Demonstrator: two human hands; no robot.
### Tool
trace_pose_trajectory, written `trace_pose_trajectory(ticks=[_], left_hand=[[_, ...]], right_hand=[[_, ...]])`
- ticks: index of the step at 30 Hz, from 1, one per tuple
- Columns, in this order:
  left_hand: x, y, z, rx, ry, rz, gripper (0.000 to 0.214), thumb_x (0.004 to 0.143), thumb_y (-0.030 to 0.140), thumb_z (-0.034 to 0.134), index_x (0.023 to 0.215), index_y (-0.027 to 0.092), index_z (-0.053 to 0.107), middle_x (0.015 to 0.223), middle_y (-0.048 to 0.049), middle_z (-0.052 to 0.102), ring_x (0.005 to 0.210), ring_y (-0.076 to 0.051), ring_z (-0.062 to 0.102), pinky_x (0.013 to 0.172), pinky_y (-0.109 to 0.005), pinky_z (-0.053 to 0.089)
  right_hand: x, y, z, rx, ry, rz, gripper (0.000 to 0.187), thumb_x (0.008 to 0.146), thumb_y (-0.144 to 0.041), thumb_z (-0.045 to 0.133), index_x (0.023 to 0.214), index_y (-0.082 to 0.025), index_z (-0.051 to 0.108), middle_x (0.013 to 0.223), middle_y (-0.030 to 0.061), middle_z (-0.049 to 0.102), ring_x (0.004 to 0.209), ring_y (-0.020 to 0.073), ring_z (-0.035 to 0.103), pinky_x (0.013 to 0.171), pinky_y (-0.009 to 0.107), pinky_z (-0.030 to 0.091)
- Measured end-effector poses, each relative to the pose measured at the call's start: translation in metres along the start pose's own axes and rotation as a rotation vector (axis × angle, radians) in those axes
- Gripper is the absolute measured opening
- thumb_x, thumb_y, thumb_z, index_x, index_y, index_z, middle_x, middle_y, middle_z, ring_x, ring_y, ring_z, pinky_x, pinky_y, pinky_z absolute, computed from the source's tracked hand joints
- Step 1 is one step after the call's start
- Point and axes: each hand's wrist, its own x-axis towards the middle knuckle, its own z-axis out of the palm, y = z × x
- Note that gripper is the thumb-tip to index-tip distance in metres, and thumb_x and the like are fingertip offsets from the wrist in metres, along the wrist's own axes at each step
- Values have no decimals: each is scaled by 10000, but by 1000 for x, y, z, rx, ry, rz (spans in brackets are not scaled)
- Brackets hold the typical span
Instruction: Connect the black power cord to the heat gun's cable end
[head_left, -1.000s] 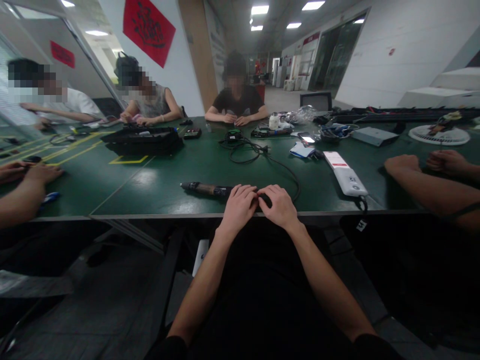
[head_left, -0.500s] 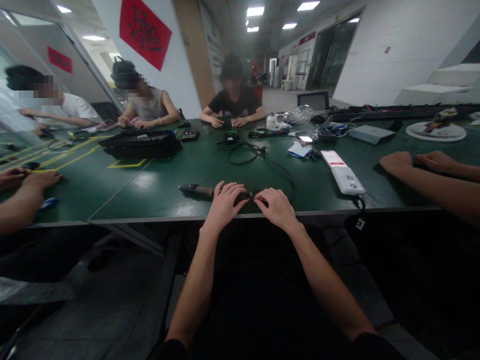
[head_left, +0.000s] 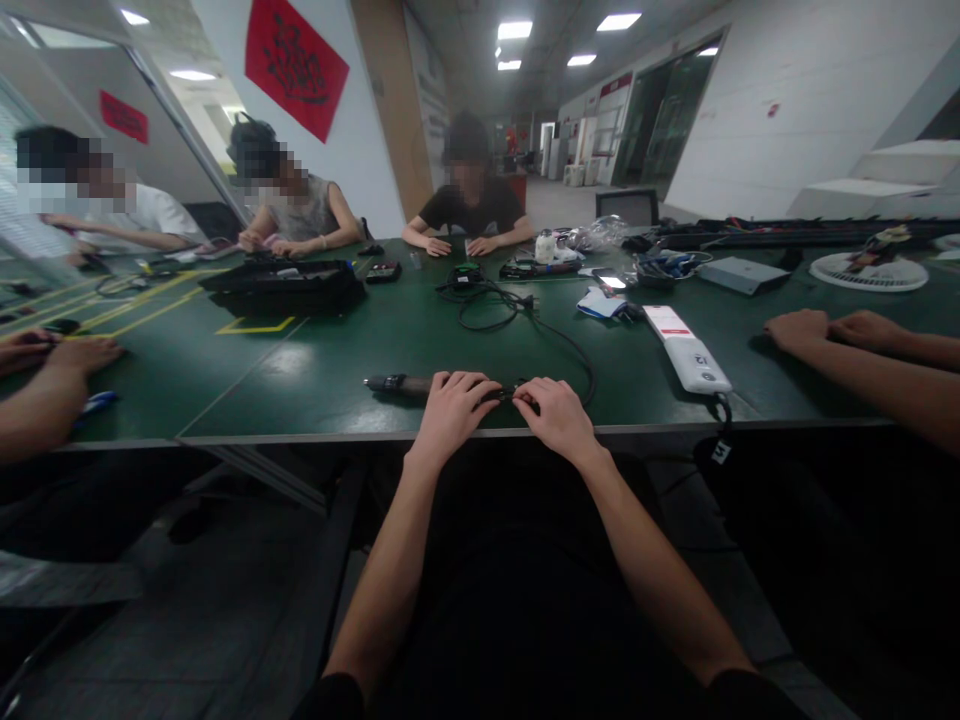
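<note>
The left hand [head_left: 459, 402] curls round the screwdriver [head_left: 412, 386] near the tabletop's [head_left: 300, 405] front edge; the right hand [head_left: 551, 405] apparently pinches the cord [head_left: 591, 372] at its tail joint. Working there calls for steadying both sides.

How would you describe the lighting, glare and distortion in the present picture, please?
Head view: ceiling lights bright, foreground dim; head view: pale glare on the table, left of the tool; head view: the white pillar leans, likely wide-lens distortion; head view: dark detail between left hand and right hand is too small to make out.
</note>
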Motion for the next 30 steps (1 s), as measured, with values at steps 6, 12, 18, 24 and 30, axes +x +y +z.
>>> trace_pose_trajectory(ticks=[6, 12, 18, 24, 30], left_hand=[[1, 16, 10, 5, 39, -44, 267, 1044, 384, 572, 1288, 345, 675, 1304, -45, 712, 1233, -272, 606, 1085, -512, 374], [1, 17, 7, -6, 49, -46, 263, 1030, 351, 593, 1280, 344, 675, 1334, -26, 703, 1256, -259, 601, 1097, -497, 388], [0, 20, 6, -10, 51, -23, 267, 1031, 300, 574, 1275, 340, 673, 1358, -23, 692, 1263, -256, 604, 1123, -497, 384], [1, 23, 10, -12, 55, -36, 225, 1013, 282, 597, 1211, 335, 692, 1356, -15, 689, 1275, -256, 591, 1110, -489, 402], [3, 22, 13, -15, 61, -58, 179, 1015, 321, 618, 1175, 334, 697, 1315, -8, 704, 1239, -248, 603, 1078, -476, 417]], right_hand=[[0, 4, 0, -9, 3, 10, 101, 1039, -250, 572, 1000, -236, 663, 986, 48, 726, 956, 234, 639, 855, 374, 393], [0, 2, 1, -10, 18, 13, 99, 1034, -254, 566, 989, -234, 651, 992, 55, 728, 957, 239, 640, 859, 380, 386], [-1, 0, 2, -21, 52, 37, 58, 985, -224, 583, 965, -237, 635, 992, 55, 732, 947, 243, 647, 848, 379, 389], [1, 2, 5, -24, 83, 82, 50, 963, -229, 581, 935, -236, 623, 991, 63, 737, 912, 243, 654, 815, 375, 400], [1, 4, 6, -14, 97, 106, 48, 957, -229, 574, 935, -237, 616, 950, 55, 729, 885, 239, 656, 798, 364, 418]])
